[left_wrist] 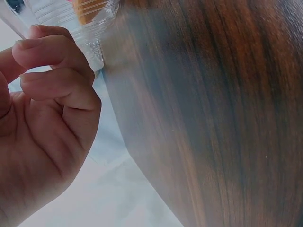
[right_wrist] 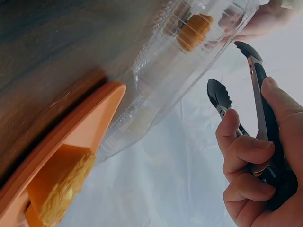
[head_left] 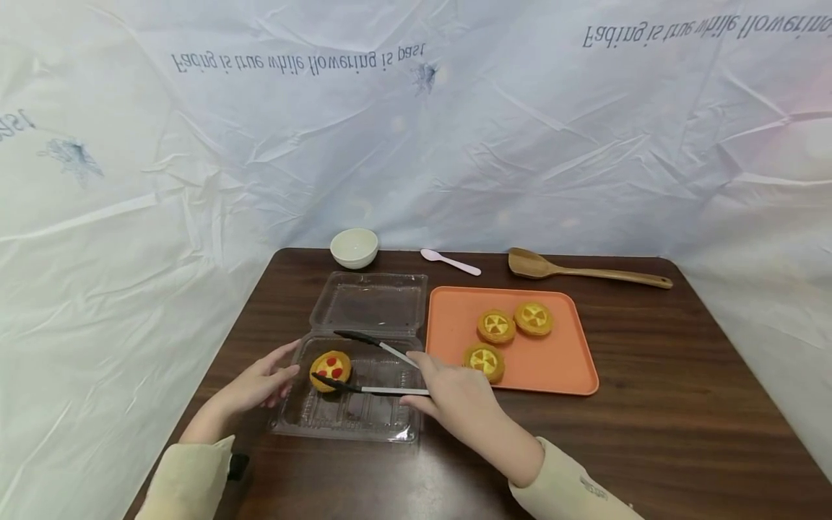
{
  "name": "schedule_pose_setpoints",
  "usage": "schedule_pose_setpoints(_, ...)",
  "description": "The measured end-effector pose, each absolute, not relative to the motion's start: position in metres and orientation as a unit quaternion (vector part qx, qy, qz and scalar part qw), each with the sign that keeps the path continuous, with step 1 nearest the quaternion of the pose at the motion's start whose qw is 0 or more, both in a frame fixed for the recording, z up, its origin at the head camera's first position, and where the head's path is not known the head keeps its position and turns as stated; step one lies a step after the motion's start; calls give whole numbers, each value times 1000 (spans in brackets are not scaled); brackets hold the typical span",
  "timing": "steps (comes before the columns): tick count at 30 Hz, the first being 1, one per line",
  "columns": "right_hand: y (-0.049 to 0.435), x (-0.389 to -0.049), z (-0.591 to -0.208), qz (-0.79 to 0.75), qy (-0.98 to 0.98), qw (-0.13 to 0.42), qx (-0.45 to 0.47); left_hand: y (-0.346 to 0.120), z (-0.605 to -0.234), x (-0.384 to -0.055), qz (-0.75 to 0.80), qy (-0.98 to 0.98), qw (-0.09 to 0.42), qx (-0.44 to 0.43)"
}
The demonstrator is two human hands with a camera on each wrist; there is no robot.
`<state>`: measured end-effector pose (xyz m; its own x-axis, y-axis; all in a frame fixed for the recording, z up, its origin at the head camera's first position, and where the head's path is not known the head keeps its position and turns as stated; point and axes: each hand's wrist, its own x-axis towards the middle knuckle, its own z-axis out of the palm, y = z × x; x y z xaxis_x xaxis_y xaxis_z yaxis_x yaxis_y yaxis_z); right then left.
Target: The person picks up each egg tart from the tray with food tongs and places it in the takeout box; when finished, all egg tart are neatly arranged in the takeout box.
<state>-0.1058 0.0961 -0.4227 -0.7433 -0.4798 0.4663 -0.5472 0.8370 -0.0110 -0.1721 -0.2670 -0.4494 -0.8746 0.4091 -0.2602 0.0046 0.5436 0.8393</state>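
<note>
A person's right hand (head_left: 464, 401) grips black-and-silver tongs (head_left: 393, 391), their arms spread, over an open clear container (head_left: 344, 432) on a dark wooden bench (head_left: 663, 354). The left hand (head_left: 256, 383), fingers loosely bent, is at the container's left edge; whether it grips the plastic cannot be told. Inside sits a red-dotted tart (head_left: 333, 363), one tong tip above it. Three yellow-topped tarts (head_left: 496, 327) lie on an orange tray (head_left: 546, 368) at right; beyond are a white bowl (head_left: 354, 250), pink spoon (head_left: 458, 265) and wooden spatula (head_left: 533, 265).
</note>
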Motion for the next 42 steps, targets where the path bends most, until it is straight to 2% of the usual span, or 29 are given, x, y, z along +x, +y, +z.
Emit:
schedule_pose_setpoints(4,104,-104,-420,74,-928,241,273,-266,-449,-172,465,850,219,116)
schedule_pose_setpoints(9,118,-103,-417,96,-938,231,242,-266,-448,-172,469,847,223,113)
schedule_pose_setpoints(23,161,-99,-402,125,-969,155,149,-266,-447,-173,470,847,225,103)
schedule_pose_setpoints(30,195,-94,-408,137,-977,130,99,-268,-449,-169,466,848,224,115)
schedule_pose_setpoints(42,234,-88,-415,138,-979,143,43,-267,-447,-171,460,851,221,119)
